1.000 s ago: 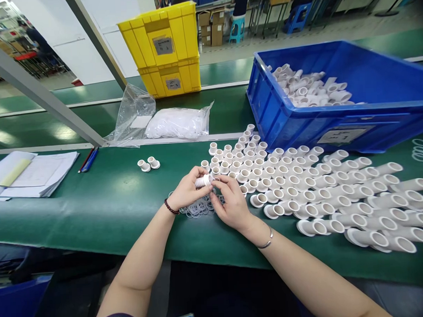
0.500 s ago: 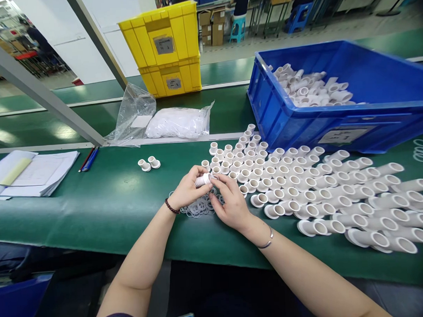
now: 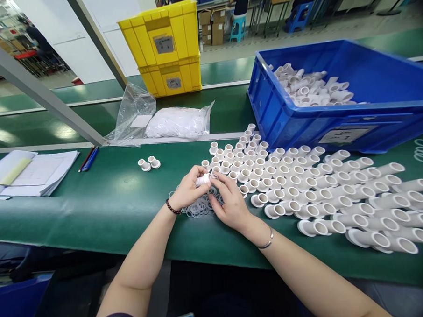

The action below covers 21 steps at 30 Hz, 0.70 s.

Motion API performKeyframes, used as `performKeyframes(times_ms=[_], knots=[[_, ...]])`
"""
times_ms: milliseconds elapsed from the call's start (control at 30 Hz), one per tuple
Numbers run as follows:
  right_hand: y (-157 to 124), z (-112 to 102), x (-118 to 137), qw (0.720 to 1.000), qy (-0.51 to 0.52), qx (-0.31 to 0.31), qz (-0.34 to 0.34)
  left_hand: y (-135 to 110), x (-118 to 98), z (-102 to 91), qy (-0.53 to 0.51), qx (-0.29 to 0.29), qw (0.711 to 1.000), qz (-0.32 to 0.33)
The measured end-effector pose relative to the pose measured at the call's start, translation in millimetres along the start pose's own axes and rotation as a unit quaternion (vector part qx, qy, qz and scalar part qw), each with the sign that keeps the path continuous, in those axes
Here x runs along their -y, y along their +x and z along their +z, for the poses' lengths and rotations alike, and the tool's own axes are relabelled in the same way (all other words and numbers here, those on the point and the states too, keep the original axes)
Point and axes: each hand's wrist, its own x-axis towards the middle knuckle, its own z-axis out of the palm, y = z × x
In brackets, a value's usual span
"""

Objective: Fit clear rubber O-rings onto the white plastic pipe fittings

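My left hand (image 3: 188,190) holds a small white flanged plastic fitting (image 3: 202,179) above the green belt (image 3: 104,205). My right hand (image 3: 231,204) is at the fitting's right end, its fingertips pinched against it; whether they hold a ring is hidden. Under both hands lies a heap of thin clear rings (image 3: 199,206). To the right, several white fittings (image 3: 278,179) stand in rows, growing into longer white tubes (image 3: 385,202) at the far right.
A blue crate (image 3: 301,122) with white parts stands back right. Two loose fittings (image 3: 148,163) lie left of the hands. Papers (image 3: 30,173) and pens (image 3: 88,159) lie far left. A plastic bag (image 3: 176,122) and yellow crates (image 3: 166,48) sit behind.
Hardly anything has moved. Both hands stay at the fitting; my right fingers have shifted slightly along its end.
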Motion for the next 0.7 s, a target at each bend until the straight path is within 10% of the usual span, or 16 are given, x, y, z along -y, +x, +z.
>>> performKeyframes(times_ms=[700], knots=[[0.4,-0.4,2.3,1.0,0.015,0.001,0.011,-0.4,3.9,2.0,0.015,0.003,1.0,0.003]])
